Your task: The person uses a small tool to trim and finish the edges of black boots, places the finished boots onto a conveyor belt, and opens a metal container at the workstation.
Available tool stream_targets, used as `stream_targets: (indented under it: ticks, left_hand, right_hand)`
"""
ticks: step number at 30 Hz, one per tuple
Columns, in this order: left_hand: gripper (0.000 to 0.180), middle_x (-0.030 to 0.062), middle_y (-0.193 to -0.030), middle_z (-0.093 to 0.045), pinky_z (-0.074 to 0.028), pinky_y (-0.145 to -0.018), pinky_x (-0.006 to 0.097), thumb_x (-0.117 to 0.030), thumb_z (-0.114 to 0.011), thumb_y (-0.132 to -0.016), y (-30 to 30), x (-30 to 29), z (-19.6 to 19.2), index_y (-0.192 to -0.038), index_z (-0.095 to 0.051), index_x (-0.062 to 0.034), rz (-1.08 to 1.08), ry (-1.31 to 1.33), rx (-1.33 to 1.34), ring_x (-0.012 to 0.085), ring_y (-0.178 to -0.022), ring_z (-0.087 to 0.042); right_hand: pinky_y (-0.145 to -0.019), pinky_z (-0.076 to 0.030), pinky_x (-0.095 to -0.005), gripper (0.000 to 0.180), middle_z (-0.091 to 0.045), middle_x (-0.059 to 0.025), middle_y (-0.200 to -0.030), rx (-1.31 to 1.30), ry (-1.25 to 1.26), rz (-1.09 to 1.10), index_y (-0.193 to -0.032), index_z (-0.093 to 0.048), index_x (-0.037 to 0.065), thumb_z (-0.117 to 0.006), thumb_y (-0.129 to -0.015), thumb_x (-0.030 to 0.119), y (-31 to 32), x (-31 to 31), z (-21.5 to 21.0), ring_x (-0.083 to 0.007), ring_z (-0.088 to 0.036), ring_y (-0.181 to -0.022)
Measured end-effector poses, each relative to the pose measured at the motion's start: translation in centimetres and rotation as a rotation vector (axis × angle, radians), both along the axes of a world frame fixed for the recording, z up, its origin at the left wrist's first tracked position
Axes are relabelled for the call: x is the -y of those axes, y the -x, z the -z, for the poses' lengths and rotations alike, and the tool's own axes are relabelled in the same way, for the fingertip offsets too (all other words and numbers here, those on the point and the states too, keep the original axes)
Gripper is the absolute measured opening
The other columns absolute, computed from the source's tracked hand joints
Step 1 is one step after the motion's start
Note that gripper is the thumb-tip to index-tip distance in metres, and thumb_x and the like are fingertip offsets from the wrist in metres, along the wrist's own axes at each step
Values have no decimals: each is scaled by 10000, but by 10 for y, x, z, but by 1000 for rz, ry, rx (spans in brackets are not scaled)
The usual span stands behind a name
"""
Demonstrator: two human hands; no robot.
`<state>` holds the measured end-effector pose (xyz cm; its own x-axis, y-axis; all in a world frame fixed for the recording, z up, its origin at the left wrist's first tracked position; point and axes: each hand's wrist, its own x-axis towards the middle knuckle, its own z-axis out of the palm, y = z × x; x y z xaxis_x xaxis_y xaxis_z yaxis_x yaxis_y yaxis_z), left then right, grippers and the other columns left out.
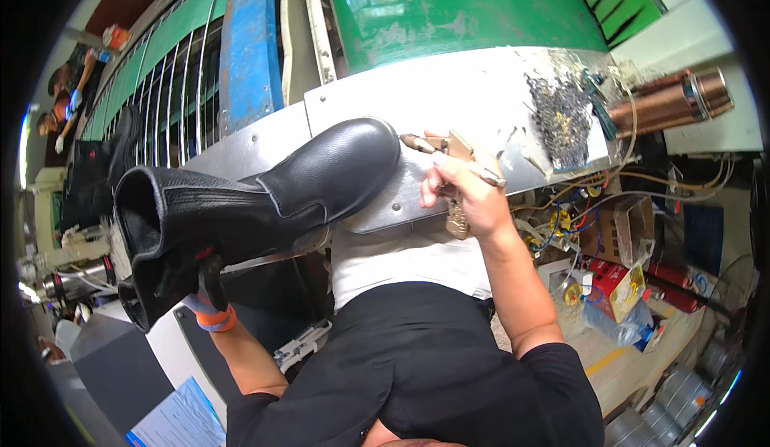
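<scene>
A black leather boot (pixel 337 166) lies sideways in front of me, its toe pointing right and its open shaft to the left. My left hand (pixel 210 291), in a dark glove with an orange cuff, grips the boot by the shaft; the boot hides part of its fingers. In my bare right hand (pixel 477 194) is a brass-coloured metal spray gun (pixel 457 221), fingers wrapped round it. The gun's nozzle (pixel 417 143) points left at the boot's toe, very close to it; whether they touch I cannot tell.
Beneath the boot runs a pale metal ledge (pixel 433 78), crusted with dark residue (pixel 561 122) near a copper-coloured cylinder (pixel 666 106). Beyond are a green belt (pixel 465 6) and a wire rack (pixel 172 86). Hoses and a red box (pixel 613 287) sit right. Other people (pixel 68 98) work far left.
</scene>
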<state>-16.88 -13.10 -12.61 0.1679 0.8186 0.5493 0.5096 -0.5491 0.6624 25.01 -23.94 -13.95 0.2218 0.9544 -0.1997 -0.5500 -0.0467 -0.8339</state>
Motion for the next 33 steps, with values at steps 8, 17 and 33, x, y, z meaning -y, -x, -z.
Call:
stream_targets:
  ticks: [8,17,33]
  left_hand:
    - [472,120,-1255,-608,-517,-942,377,-110,-649,-869,-4,4,20,-1320,-553,-8,-101,35,198,229,-1111,-599]
    - [440,112,-1262,-609,-513,-955,382,-156,-626,-904,-3,6,21,-1315,-561,-14,-105,52,225,231,-1124,-597]
    - [455,151,-1449,-474,-389,-1117,426,-257,-499,-1020,-41,-50,-65,-1421,-466,-44,502,606,968,257,-1322,-465]
  right_hand:
    - [-608,-517,-338,462,-558,-62,-730,-67,49,-94,-1316,-468,-94,-500,-988,229,-10,-43,8,-204,-610,-635]
    - [-495,-449,-262,401,-554,-73,-691,329,-94,163,-1270,-459,-118,-542,-912,44,44,16,13,-107,-509,-507]
    - [-632,-522,-294,454,-627,-119,-745,511,-253,480,-1301,-454,-115,-544,-917,109,-51,37,22,-167,-617,-651]
